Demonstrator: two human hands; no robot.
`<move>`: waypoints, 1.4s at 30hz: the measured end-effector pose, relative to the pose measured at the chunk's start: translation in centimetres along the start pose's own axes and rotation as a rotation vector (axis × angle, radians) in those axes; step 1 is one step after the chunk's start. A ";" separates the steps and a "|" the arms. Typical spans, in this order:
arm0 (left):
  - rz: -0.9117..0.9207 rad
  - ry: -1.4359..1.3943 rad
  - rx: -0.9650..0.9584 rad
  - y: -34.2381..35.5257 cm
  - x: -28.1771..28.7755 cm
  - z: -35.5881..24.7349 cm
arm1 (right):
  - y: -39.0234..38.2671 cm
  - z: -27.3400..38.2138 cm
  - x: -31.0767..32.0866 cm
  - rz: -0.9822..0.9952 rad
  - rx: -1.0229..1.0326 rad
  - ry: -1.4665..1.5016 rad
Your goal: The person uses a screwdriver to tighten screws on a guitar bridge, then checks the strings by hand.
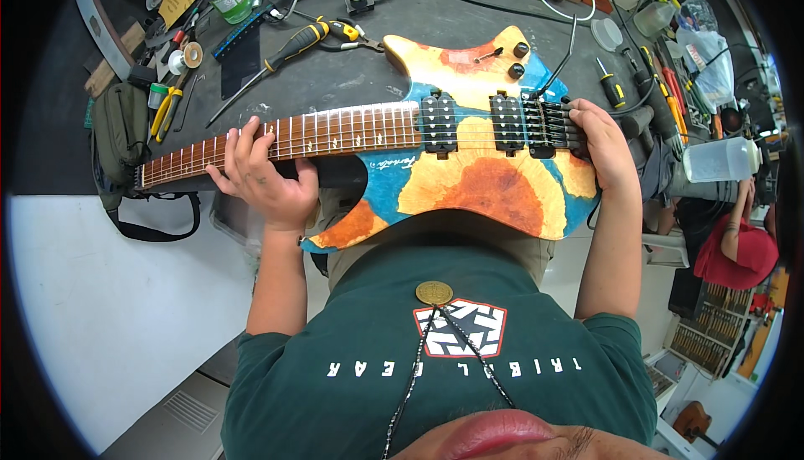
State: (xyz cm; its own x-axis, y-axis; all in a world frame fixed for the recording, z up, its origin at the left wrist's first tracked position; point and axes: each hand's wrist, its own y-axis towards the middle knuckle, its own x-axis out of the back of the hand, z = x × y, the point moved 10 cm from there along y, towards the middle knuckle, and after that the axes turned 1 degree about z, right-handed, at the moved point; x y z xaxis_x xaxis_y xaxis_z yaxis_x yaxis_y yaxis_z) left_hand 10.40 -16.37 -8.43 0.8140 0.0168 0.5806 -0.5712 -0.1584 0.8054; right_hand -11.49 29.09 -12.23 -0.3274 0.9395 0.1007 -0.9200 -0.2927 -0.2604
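Note:
A headless electric guitar (486, 192) with a blue, cream and orange-brown body lies face up across the bench edge and my lap. Its brown fretboard (327, 138) points to the left. My left hand (266, 177) lies over the strings partway along the neck, fingers spread and thumb apart near the neck's lower edge. At the body's right end, my right hand (605, 143) has its fingers closed at the black bridge tuners (554, 123); which tuner is hidden. A thin dark hex key (559, 71) stands tilted at the bridge.
Behind the neck lie a yellow-black screwdriver (293, 48) and pliers (356, 37). A grey bag (121, 138) and yellow-handled pliers (167, 115) are at left. More tools and a clear plastic container (716, 160) crowd the right. A person in red (737, 251) is farther right.

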 end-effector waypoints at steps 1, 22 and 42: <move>-0.004 -0.002 -0.005 0.0 -0.1 0.0 | 0.0 -0.2 0.0 0.042 -0.006 0.015; -0.027 -0.052 -0.044 0.2 0.0 -0.2 | -2.1 0.6 0.4 -0.019 -0.080 -0.007; -0.047 -0.087 -0.020 -0.2 0.2 0.2 | -1.6 0.4 0.1 0.051 -0.095 -0.010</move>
State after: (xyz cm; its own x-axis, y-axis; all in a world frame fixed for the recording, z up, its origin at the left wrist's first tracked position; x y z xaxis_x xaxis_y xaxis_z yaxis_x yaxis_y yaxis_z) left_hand 10.71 -16.55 -8.51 0.8457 -0.0626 0.5300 -0.5332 -0.1400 0.8343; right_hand -10.15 29.55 -11.40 -0.3755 0.9220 0.0944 -0.8778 -0.3211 -0.3556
